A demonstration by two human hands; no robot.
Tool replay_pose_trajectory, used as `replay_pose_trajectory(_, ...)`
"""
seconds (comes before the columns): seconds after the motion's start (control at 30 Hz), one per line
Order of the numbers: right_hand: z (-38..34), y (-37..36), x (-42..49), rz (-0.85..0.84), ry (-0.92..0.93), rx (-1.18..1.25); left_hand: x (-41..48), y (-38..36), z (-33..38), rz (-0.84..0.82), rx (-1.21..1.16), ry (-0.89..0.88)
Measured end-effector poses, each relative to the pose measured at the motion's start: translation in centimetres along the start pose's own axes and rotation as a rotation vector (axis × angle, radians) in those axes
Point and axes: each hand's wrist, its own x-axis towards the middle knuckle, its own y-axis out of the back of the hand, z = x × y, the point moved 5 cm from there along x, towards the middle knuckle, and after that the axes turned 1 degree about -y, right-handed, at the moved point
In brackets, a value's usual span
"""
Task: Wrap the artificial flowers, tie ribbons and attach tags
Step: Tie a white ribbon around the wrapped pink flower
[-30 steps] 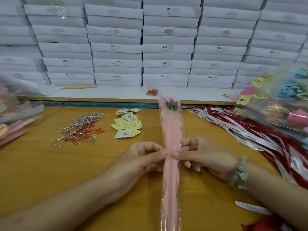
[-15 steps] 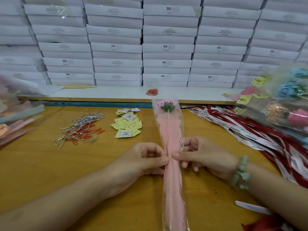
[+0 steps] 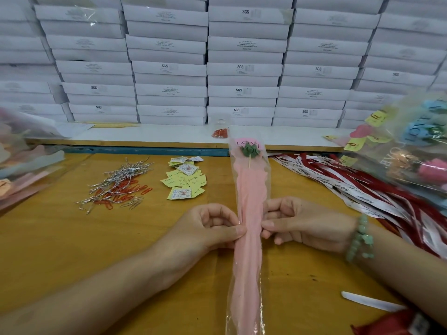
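Where its pink paper narrows at the waist, the wrapped artificial flower [image 3: 249, 250] lies lengthwise on the desk [image 3: 60, 250]. Its green calyx [image 3: 249, 151] is at the far end and its tail runs out of view at the near edge. A clear cellophane sleeve [image 3: 264, 170] encloses the paper. The left grip [image 3: 210, 228] pinches the wrap's left edge between thumb and forefinger. The right grip [image 3: 300, 223] pinches the right edge at the same height, with its other fingers curled under.

No tie or ribbon shows around the waist, so the gather seems to depend on these two pinches alone. Should either grip let go to fetch something, the slick cellophane would probably spring back and the folds open. An uneven squeeze could also push the thin stem off centre or crease the paper.

The red and white ribbons [image 3: 362, 189] lie in a tangled heap well apart to the right, so tugging one free with a single hand may drag others along. Yellow tags [image 3: 186, 180] sit near the flower's left side. Beyond them is a pile of silver twist ties and red paper clips [image 3: 118, 187]. Stacked white boxes [image 3: 244, 68] wall the back.
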Motion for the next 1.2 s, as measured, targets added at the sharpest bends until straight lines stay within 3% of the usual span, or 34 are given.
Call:
replay_pose_trajectory(0.8, 0.44, -0.7, 0.38, 0.228, 0.186, -0.226, 0.0, -0.35, -0.1, -0.086, 0.033, -0.045)
replay_pose_trajectory(1.2, 0.4, -0.4, 0.44, 0.153, 0.166, -0.121, 0.02, -0.52, -0.23, -0.019, 0.165, -0.144)
